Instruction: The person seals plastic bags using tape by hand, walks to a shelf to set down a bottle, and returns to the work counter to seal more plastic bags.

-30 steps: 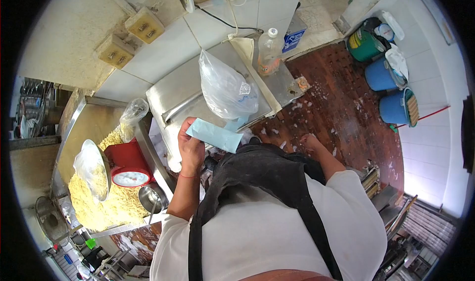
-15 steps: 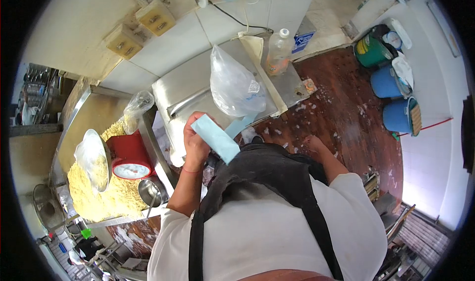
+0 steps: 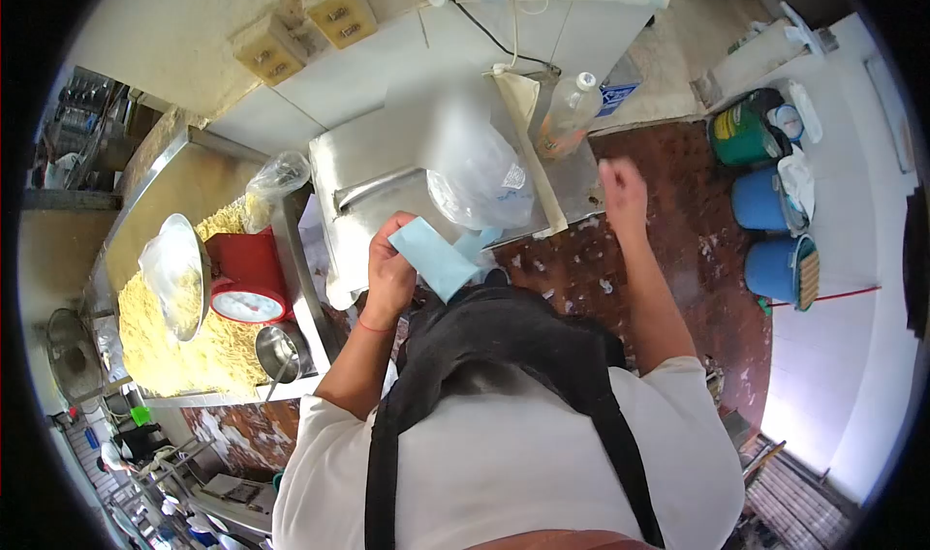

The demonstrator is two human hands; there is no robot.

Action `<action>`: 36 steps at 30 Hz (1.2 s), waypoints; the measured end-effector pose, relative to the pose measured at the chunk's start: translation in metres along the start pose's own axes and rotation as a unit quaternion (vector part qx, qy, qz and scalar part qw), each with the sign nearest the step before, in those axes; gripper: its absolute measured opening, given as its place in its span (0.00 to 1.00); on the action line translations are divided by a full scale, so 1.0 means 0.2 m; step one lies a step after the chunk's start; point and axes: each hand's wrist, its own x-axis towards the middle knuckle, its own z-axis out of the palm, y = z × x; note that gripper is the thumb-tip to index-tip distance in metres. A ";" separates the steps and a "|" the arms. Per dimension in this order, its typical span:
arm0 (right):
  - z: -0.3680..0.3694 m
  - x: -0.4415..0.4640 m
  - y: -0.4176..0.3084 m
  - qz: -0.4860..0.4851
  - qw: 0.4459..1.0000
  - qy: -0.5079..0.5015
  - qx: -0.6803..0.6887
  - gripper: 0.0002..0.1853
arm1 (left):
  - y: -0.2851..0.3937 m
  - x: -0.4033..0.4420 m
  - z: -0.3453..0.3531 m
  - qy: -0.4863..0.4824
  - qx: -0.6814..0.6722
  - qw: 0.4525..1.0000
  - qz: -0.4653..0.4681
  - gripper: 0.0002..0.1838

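Note:
My left hand (image 3: 392,264) is closed, pinching a light-blue paper slip (image 3: 433,258) by its upper left edge, in front of my black apron (image 3: 513,322). Another light-blue strip (image 3: 477,244) shows behind the slip; whether the two are joined is unclear. Just beyond them a clear plastic bag (image 3: 480,177) rests on the metal lid (image 3: 363,153), its top hidden by a blurred patch. My right hand (image 3: 625,197) is raised, to the right of a clear bottle (image 3: 570,119) and apart from it. Motion blurs its fingers, and nothing plainly shows in them.
To the left, a tray (image 3: 291,250) holds a heap of yellow noodle-like food (image 3: 160,356), a red scale (image 3: 247,279), a pan (image 3: 199,279) and a metal bowl (image 3: 281,351). Blue buckets (image 3: 760,201) stand along the right wall. White scraps litter the red-brown floor (image 3: 678,269).
My right hand has swung forward and up from beside my apron to near the bottle. My left hand keeps hold of the blue paper slip. The view has shifted slightly.

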 end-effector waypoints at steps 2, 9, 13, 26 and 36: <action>0.03 0.24 -0.23 -0.093 0.990 0.098 0.041 0.21 | 0.00 -0.02 0.02 0.013 0.000 1.000 0.021 0.07; 0.35 0.72 0.09 0.005 0.997 0.060 0.039 0.32 | 0.06 -0.22 0.04 0.035 0.024 0.999 0.012 0.07; 0.15 0.57 0.11 0.057 0.972 0.227 0.037 0.22 | 0.09 -0.37 -0.07 0.048 0.054 0.997 0.022 0.09; -0.53 -0.30 -1.68 -0.325 0.860 -0.394 -0.018 0.22 | 0.07 -1.36 -0.69 0.162 -0.042 0.972 0.164 0.07; 0.69 -0.96 -2.35 -0.427 0.513 -0.609 0.429 0.26 | -0.02 -2.93 -1.20 0.476 -0.003 0.819 0.320 0.07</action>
